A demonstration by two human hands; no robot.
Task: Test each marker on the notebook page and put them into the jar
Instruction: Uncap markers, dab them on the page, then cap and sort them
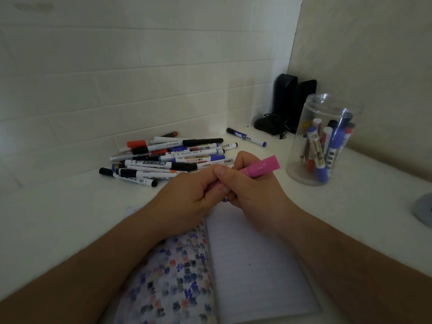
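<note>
Both hands meet above the open notebook [257,265] and hold a pink marker [263,168]. My right hand [252,190] grips its barrel, the pink end sticking out up and to the right. My left hand [194,195] pinches the marker's lower end, which is hidden by the fingers. The notebook's left page [175,277] is covered with many coloured test marks; the right page is lined and nearly blank. A clear jar [325,141] at the right stands upright with several markers in it. A pile of markers [170,157] lies behind the hands.
A lone blue-capped marker [246,136] lies near the back corner. Two black speakers [289,104] with a cable stand against the wall behind the jar. A grey round object [424,209] shows at the right edge. All rests on a white desk [70,206].
</note>
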